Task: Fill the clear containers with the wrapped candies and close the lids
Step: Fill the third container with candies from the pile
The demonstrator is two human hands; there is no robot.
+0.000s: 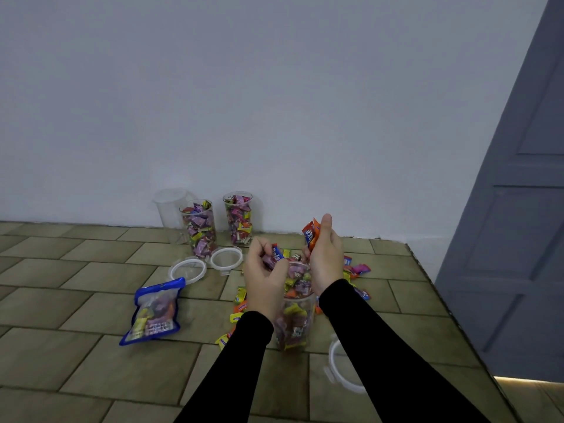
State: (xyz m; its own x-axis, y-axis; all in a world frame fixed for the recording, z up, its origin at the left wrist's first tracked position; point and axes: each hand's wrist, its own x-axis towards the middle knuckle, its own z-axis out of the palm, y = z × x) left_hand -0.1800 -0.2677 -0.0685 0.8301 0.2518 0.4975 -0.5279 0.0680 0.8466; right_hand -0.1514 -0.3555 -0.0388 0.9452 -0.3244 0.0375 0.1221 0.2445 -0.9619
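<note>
Writing mostly too blurred to read. The orange-and-blue candy [312, 233] in the right hand [326, 257] carries white letters on a blue band, not legible. Loose yellow and orange wrappers on the floor show a blue logo, unreadable. The blue-edged bag [155, 311] has a clear front with print low down, also unreadable.

Near jar [295, 312]: clear plastic, tall, upright on the tiled floor [91, 270] between the two forearms, lid off, packed with pink, yellow and orange wrapped candies heaped to the rim. Left hand [265, 277] just over its left rim, fingers curled round a small bunch of pink and blue candies. Right hand above its right rim, thumb up, fingers gripping the orange-and-blue candy. Black sleeves on both arms.

Loose candies [355, 270] scattered on the floor around the jar, left and right of it.

Two more open jars by the wall, both full: left one [199, 228], right one [238, 219]. An empty clear jar [169, 209] stands behind the left one. Two white-rimmed lids [187, 271] [226, 258] lie flat in front of them, touching or nearly. A third lid [343, 366] lies right of the near jar, partly hidden by the right forearm.

Bag lies flat, left of the near jar, well apart.
</note>
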